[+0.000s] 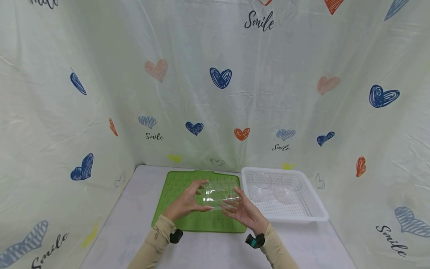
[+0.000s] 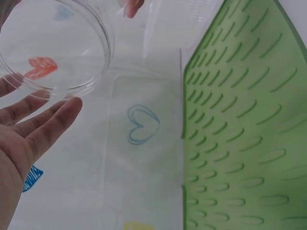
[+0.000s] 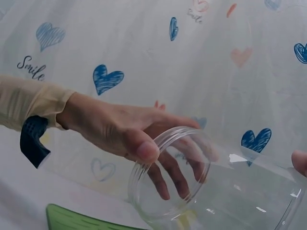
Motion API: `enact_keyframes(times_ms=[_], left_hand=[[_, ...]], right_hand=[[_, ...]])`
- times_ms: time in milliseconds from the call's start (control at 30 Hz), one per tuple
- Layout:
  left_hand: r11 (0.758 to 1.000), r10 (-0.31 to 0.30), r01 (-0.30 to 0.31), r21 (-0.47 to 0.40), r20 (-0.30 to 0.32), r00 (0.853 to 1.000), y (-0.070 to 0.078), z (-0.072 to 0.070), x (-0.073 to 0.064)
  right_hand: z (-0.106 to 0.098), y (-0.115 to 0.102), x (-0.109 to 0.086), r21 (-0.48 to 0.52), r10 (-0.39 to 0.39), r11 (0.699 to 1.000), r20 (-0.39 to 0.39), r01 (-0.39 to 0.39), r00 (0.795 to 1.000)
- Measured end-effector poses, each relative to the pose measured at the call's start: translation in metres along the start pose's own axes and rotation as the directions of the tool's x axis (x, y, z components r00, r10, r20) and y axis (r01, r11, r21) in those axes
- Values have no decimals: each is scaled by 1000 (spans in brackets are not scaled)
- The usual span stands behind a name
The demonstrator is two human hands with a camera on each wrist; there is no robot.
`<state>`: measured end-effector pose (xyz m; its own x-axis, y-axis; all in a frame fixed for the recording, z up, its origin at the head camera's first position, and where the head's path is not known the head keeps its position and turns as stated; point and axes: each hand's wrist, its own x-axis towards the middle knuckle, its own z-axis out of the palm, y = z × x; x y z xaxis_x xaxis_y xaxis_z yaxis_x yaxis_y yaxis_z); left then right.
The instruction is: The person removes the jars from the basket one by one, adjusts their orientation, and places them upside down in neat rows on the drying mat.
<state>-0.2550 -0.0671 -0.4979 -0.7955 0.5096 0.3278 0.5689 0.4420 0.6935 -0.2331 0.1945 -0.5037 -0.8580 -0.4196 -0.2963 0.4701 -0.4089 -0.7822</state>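
Observation:
A clear jar (image 1: pixel 220 194) lies on its side in the air above the green mat (image 1: pixel 178 224), between both hands. My left hand (image 1: pixel 188 200) grips its ringed mouth end, with the thumb on the near side of the rim; the right wrist view shows several fingers through the clear wall. At the opposite end, my right hand (image 1: pixel 246 213) holds the jar, thumb up at the edge and fingers spread lower down. The left wrist view shows the round end of the jar (image 2: pixel 108 52) beside the left hand's fingers (image 2: pixel 57 120).
To the right stands a white perforated basket (image 1: pixel 312 209) with clear round containers (image 1: pixel 262 181) in it. Mat and basket are on a white-covered table (image 1: pixel 117 224). White curtains (image 1: pixel 188 93) printed with hearts enclose the back and sides.

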Motion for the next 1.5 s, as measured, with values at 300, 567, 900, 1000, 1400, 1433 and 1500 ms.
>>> enact_keyframes(times_ms=[300, 567, 900, 1000, 1400, 1433, 1500], left_hand=[[1000, -26, 26, 6, -20, 999, -2, -3, -5], [974, -228, 228, -5, -35, 973, -10, -1, -27], [917, -367, 363, 163, -3, 930, -49, 3, -80], [878, -434, 431, 209, -36, 900, -60, 4, -92], [843, -472, 469, 264, -60, 880, -87, 13, -119], [846, -465, 464, 262, -62, 883, -88, 14, -119], [850, -456, 456, 264, -64, 888, -90, 15, -121]], right_hand=[[5, 2, 5, -20, -33, 999, -5, 33, 999], [11, 9, 13, -202, -99, 975, -35, 90, 994], [19, 21, 19, -427, -251, 894, -221, 138, 942], [25, 22, 22, -490, -308, 859, -262, 149, 915], [44, 40, 60, -763, -553, 614, -233, 202, 800], [46, 42, 63, -775, -567, 596, -222, 209, 794], [48, 47, 69, -795, -589, 566, -206, 217, 781]])
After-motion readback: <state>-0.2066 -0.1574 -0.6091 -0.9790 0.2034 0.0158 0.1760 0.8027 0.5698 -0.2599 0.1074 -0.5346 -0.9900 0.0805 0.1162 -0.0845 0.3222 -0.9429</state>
